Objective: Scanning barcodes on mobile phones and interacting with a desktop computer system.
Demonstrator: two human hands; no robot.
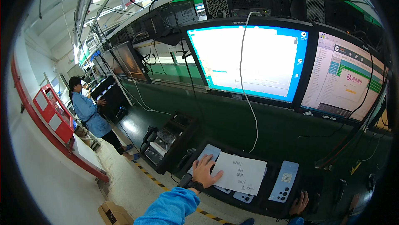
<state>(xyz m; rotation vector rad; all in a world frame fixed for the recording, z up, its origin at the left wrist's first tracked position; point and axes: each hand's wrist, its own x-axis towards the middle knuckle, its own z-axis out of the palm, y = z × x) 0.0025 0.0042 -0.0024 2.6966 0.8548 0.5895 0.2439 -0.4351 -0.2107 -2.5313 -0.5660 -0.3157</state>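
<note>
Head view. Shows left hand (203, 173) over light-blue smartphone (212, 150), at left end of white handwritten paper sheet (241, 173). Locates sheet across dark tray (263, 204), partly covering phones beneath; leaves camera end of lower blue smartphone (244, 197) protruding at near edge.

Rates as deciding relation: sheet immediately right of left thumb and palm. Runs with long axis roughly side to side, right end dipping lower in view. Places left hand clearly nearer to sheet. Finds stickered blue smartphone (284, 181) apart from sheet, to its right, long axis running away from wearer with far end leaning right. Lies nearer to right hand (299, 204), to left of and beyond it; cannot confirm contact.

Records left grip as wide: fingers spread and pointing mostly away from wearer, thumb stretched right over sheet's left edge. Shows nothing enclosed between fingers. Cannot establish pressure on sheet or phone. Reaches forward and right from lower edge in blue sleeve (170, 208), back of hand upward, black wristwatch (197, 186) at wrist.

Records right hand low near bottom edge, back upward, fingers bent and pointing forward. Loses fingertips in shadow; cannot tell whether holding anything.

Notes further left: parts tray (185, 135) with clear plastic packets. Notes beyond: lit monitor (257, 59).
</note>
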